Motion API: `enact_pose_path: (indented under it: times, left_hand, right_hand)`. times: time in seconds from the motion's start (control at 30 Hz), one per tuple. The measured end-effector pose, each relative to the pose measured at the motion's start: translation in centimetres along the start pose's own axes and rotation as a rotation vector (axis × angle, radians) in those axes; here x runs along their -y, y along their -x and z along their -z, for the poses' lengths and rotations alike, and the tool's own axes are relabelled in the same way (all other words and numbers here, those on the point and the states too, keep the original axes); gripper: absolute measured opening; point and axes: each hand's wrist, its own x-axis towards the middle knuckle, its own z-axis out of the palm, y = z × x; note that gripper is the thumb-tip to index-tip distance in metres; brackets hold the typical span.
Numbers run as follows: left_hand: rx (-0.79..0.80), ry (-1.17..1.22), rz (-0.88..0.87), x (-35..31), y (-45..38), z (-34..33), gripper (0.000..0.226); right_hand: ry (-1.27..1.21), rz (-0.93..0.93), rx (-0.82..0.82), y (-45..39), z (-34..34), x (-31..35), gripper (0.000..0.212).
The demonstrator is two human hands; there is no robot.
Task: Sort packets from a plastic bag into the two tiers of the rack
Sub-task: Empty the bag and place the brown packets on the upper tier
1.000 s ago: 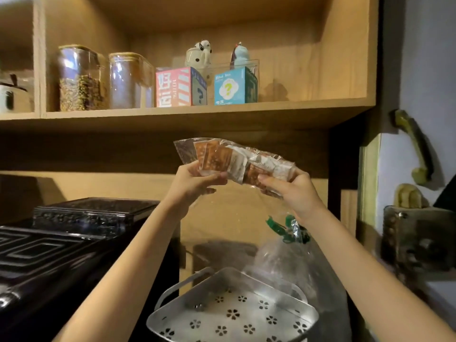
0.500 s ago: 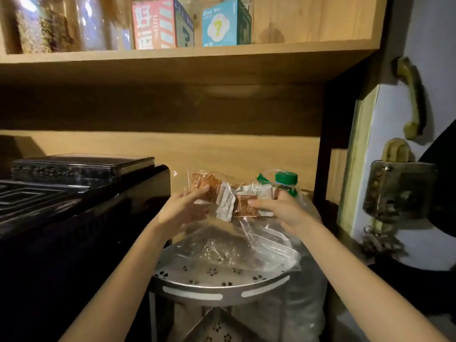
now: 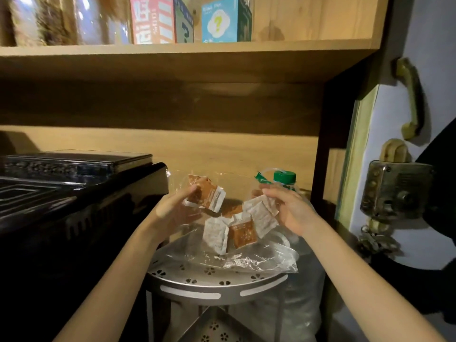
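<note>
Brown and white packets (image 3: pixel 230 224) hung between both hands above the rack's top tier (image 3: pixel 217 283). The left hand (image 3: pixel 172 211) had fingers closed on a brown packet (image 3: pixel 206 195); the right hand (image 3: pixel 287 209) pinched white ones. Below the fingers, the clear plastic bag (image 3: pixel 259 259) lay crumpled in that tier; a lower tier (image 3: pixel 217 327) showed beneath.

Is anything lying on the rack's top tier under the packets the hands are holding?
Yes. A crumpled clear plastic bag covers much of the top tier, directly below the packets hanging between the left hand and right hand.
</note>
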Motion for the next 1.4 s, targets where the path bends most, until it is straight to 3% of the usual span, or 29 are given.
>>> enact_pose_path:
  times: [0.13,0.23,0.43,0.53,0.87,0.97,1.07,1.1,1.17,1.3,1.4]
  left_hand:
    - [-0.046,0.075,-0.06,0.2,0.0,-0.6,0.054]
    - [-0.06,0.098,-0.114,-0.3,-0.1,-0.4,0.04]
    - [-0.043,0.083,-0.251,-1.7,-0.3,0.2,0.041]
    - [-0.048,0.047,-0.299,-2.5,-0.1,0.5,0.028]
    - [-0.086,0.034,-0.322,-3.2,0.6,0.0,0.027]
    - [-0.109,0.069,-0.328,-3.4,0.5,-0.1,0.026]
    - [-0.117,0.076,-0.323,-3.6,0.4,-0.3,0.024]
    - [-0.122,0.079,-0.319,-3.7,0.3,-0.4,0.023]
    - [-0.127,0.078,-0.316,-4.0,0.2,-0.4,0.023]
    - [-0.153,0.018,-0.334,-3.7,0.4,-0.6,0.029]
    - [-0.253,-0.073,-0.311,-2.9,0.5,-0.2,0.041]
  right_hand:
    - [0.044,0.084,-0.013,0.0,-0.1,0.4,0.02]
    - [0.04,0.114,-0.044,0.1,-0.3,0.8,0.013]
    - [0.053,0.163,-0.069,0.1,-0.4,2.2,0.01]
    - [0.038,0.212,-0.08,0.1,-0.6,2.6,0.011]
    - [0.041,0.237,-0.035,0.3,-0.7,3.0,0.014]
    - [0.068,0.235,0.047,0.6,-0.1,3.3,0.033]
    - [0.143,0.117,0.136,0.8,1.3,2.5,0.077]
    - [0.178,0.061,0.162,0.9,1.9,2.1,0.083]
    - [0.278,-0.031,0.2,1.3,2.5,1.0,0.074]
    - [0.366,-0.053,0.149,2.0,2.1,-0.5,0.028]
    - [0.301,-0.025,0.103,1.9,1.8,-0.5,0.02]
